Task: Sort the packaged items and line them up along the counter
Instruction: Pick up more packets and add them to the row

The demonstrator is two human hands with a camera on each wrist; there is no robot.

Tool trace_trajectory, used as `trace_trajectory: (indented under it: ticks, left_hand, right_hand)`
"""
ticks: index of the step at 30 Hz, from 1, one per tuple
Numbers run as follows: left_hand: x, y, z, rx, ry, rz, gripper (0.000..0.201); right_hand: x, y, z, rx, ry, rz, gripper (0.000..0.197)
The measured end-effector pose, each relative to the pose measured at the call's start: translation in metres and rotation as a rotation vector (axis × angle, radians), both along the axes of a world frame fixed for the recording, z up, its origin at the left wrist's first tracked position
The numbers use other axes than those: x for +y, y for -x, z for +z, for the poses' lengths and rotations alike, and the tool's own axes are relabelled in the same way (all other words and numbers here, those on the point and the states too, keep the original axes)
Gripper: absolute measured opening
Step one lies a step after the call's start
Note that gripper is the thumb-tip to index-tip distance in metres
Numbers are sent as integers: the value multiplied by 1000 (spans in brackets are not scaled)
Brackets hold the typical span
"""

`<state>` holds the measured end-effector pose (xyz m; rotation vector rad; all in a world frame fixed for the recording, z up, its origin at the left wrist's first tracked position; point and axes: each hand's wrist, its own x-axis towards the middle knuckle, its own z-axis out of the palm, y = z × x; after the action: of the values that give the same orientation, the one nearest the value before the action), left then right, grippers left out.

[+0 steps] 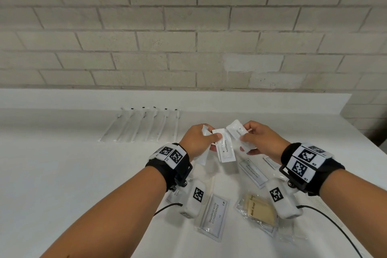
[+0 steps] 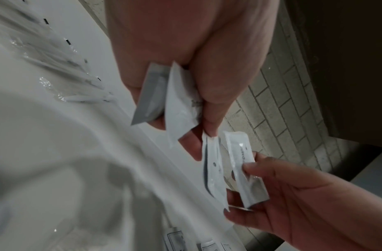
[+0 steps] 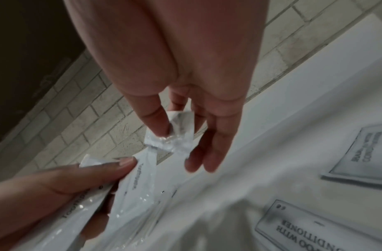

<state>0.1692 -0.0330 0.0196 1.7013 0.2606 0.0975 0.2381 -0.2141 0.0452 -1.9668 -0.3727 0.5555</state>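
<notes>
Both hands are raised above the counter [image 1: 62, 163], likely gathering the toothpaste sachets into one kind before laying them out. The left hand [image 1: 196, 139] pinches a fan of three toothpaste sachets [image 1: 225, 146] under the thumb; the right hand [image 1: 258, 138] pinches one more [image 1: 236, 130] by thumb and forefinger. Six wrapped toothbrushes [image 1: 142, 125] already lie in a row behind the hands; three shampoo packets [image 1: 214, 213] and one bath soap [image 1: 258, 209] wait below them

We note white toothpaste sachets [image 1: 225, 148] with dark lettering, a tan bath soap bar [image 1: 260, 209], a white counter [image 1: 83, 174], and black-and-white checkered wrist markers [image 1: 174, 156].
</notes>
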Motion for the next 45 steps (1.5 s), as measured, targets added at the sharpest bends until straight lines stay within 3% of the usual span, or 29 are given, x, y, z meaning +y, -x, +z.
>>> trace_trajectory:
  ticks: [3,8,13,23,27,31,35,39,45]
  left_hand:
    - [2,-1,-1,-10,-23,15,8]
    - [8,2,-2,-12,-60,32,6]
    - [0,5,2,-42,0,-44,11]
    - [-6,10,4,-66,109,-73,13]
    - [-10,12,8,-44,91,-69,14]
    - [-6,15,10,1,54,-12,13]
    - [-1,11,5,38,12,5,10]
    - [-3,9,0,37,-45,-26,23]
    - [-7,10,2,-6,-38,-107,25]
  right_hand:
    - [-5,3,1,17,-20,30,10]
    - [-8,-3,7,-98,-53,-47,21]
    - [1,0,5,-61,46,116,7]
    - [7,0,-6,85,-117,-7,32]
    - [8,0,-6,47,-59,29,25]
    - [4,-8,-8,-38,26,-67,20]
    - [2,-10,-3,-4,8,-111,15]
    - [6,-6,1,-20,6,-32,18]
    - [16,-3,5,25,24,91,18]
